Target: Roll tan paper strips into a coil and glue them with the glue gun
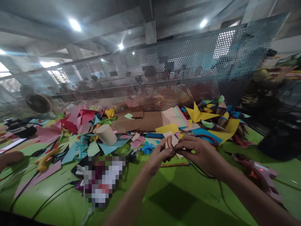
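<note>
The person's left grip (160, 156) and right grip (199, 150) pinch a folded pale-pink paper piece (168, 142) above the green counter (150, 207).

Hazy glare from ceiling lights (75, 24)

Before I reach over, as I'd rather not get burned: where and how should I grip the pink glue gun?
Probably by the handle, coming from the near right: the pink glue gun lies on its side with its handle angled that way, while its nozzle points left and away.
</note>
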Demonstrator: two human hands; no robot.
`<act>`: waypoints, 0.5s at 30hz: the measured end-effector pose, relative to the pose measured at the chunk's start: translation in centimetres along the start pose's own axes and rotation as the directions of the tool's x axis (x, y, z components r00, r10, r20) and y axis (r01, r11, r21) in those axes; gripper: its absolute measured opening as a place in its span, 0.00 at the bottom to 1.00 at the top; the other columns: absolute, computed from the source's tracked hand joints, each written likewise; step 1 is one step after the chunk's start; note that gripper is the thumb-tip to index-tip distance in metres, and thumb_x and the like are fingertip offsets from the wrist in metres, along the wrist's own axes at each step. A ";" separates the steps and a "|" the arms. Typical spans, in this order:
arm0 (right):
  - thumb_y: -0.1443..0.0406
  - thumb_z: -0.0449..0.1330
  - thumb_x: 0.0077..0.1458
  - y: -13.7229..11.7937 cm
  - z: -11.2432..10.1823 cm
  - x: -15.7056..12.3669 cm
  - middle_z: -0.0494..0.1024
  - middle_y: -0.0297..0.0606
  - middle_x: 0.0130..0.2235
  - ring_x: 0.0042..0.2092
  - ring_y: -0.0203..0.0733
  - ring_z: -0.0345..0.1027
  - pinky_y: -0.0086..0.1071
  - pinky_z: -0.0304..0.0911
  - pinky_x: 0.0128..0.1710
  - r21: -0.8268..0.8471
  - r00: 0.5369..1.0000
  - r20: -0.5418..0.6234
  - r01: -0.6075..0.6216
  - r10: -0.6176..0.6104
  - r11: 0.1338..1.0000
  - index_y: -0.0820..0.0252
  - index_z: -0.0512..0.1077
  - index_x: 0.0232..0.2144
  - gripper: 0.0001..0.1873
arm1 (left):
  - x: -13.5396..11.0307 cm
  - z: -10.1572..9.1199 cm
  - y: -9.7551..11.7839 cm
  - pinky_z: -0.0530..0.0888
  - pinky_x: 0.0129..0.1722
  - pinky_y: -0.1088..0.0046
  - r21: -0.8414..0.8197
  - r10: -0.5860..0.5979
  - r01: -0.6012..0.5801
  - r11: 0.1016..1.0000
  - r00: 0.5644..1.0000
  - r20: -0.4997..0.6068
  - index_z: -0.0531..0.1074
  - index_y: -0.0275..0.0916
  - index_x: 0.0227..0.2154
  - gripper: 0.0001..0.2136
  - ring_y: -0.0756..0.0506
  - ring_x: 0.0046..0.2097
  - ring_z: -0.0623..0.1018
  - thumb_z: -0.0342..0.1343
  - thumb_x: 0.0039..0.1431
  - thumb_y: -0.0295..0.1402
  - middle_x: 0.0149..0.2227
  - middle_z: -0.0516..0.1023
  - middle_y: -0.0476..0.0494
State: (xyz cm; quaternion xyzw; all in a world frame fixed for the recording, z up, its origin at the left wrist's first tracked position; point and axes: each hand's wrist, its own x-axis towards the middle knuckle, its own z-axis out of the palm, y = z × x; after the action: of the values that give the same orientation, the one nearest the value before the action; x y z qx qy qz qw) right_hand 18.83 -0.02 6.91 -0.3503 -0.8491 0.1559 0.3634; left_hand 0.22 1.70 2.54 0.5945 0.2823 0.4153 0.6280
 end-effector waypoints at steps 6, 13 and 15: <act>0.70 0.57 0.61 0.1 0.8 -0.3 0.74 0.38 0.36 0.37 0.38 0.69 0.30 0.63 0.37 -0.033 1.000 0.024 0.006 -0.005 0.999 0.58 0.76 0.35 0.08 | -0.4 -0.8 -1.0 0.57 0.23 0.78 -0.063 0.002 0.000 0.998 0.999 0.039 0.64 0.37 0.41 0.14 0.54 0.25 0.59 0.54 0.53 0.36 0.26 0.60 0.54; 0.71 0.56 0.61 0.2 0.9 -0.3 0.73 0.38 0.35 0.36 0.38 0.68 0.30 0.62 0.36 -0.047 0.999 0.045 0.008 -0.006 0.999 0.59 0.75 0.34 0.08 | -0.5 -1.5 -1.6 0.56 0.24 0.77 -0.062 -0.008 0.012 0.998 0.998 0.063 0.65 0.35 0.49 0.21 0.54 0.25 0.60 0.54 0.54 0.40 0.27 0.61 0.52; 0.70 0.57 0.60 0.1 0.7 -0.3 0.74 0.37 0.36 0.36 0.37 0.68 0.29 0.62 0.35 -0.033 0.998 0.054 -0.014 0.016 0.999 0.57 0.76 0.35 0.07 | -0.6 -1.5 -1.5 0.57 0.25 0.77 -0.050 -0.030 0.033 0.998 0.998 0.059 0.65 0.36 0.52 0.22 0.53 0.26 0.61 0.54 0.54 0.39 0.28 0.63 0.51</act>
State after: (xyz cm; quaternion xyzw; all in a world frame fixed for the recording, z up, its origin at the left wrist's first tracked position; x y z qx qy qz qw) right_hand 18.50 -0.17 6.24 -0.3580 -0.8584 0.1541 0.3334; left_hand -1.10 2.00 0.82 0.5858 0.2626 0.3949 0.6571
